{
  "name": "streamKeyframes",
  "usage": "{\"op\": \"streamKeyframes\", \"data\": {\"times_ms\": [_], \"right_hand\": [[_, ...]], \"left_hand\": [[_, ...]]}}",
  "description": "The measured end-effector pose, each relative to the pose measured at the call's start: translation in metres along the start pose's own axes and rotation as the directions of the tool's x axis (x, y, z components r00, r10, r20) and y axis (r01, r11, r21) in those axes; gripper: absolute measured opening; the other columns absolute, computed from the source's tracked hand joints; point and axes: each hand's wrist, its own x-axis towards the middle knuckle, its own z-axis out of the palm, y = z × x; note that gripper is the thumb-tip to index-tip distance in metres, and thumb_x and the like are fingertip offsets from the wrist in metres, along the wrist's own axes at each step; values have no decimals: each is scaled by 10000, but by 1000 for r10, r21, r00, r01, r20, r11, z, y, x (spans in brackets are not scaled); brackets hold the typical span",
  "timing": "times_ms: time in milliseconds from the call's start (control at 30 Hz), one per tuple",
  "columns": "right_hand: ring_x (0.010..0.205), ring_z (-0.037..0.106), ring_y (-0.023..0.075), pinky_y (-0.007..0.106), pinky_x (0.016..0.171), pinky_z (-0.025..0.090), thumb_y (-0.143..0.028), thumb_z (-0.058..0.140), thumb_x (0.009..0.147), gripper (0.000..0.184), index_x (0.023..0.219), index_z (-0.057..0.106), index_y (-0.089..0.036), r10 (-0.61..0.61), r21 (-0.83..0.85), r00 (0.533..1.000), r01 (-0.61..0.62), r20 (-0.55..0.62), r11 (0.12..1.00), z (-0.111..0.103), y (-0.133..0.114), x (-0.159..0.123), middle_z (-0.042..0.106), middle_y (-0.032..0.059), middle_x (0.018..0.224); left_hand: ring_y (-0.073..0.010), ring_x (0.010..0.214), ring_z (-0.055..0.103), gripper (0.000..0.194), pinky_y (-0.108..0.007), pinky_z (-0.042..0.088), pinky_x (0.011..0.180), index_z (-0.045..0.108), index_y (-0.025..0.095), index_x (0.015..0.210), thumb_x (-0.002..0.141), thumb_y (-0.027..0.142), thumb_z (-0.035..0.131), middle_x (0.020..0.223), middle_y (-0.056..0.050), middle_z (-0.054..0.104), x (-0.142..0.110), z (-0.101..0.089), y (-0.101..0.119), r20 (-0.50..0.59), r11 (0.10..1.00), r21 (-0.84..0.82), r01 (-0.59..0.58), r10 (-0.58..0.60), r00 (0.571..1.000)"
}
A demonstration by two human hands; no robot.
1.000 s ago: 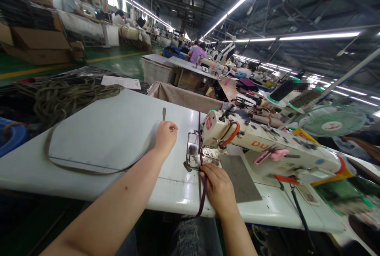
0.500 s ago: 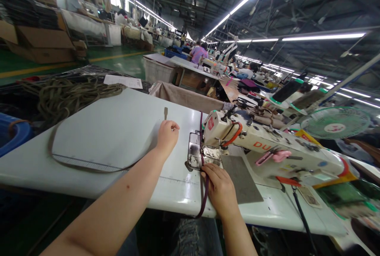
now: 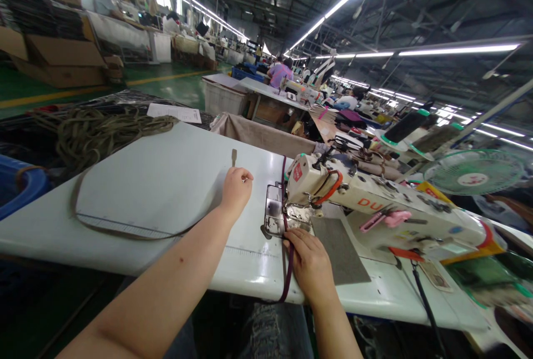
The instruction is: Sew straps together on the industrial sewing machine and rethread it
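My left hand point(image 3: 235, 191) is closed on the end of an olive webbing strap point(image 3: 125, 231), whose tip sticks up past my fingers at the white table's middle. The strap loops left across the table point(image 3: 166, 181) back to a tangled pile. My right hand point(image 3: 310, 262) presses a dark purple strap point(image 3: 286, 270) against the table, just in front of the presser foot of a cream sewing machine point(image 3: 375, 203). The purple strap runs under the needle and hangs over the table's near edge.
A heap of olive webbing point(image 3: 95, 131) lies at the table's far left, beside a blue tub point(image 3: 19, 187). A paper sheet point(image 3: 172, 112) lies behind it. A green fan point(image 3: 470, 170) stands at the right. Other people work at machines farther back.
Both hands have stayed almost where they were; the view has only shifted a little. The straps have not visibly moved.
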Motion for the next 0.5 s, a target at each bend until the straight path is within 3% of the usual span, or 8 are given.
{"op": "streamKeyframes", "data": {"times_ms": [500], "right_hand": [[1128, 717, 247, 420, 992, 575, -286, 562, 1066, 245, 1187, 762, -213, 3, -5, 1000, -3, 8, 1000, -1, -1, 0, 781, 101, 1162]], "left_hand": [[-200, 895, 636, 268, -329, 518, 898, 659, 216, 739, 764, -25, 544, 962, -39, 628, -1, -3, 4, 7, 1000, 2, 17, -17, 1000]]}}
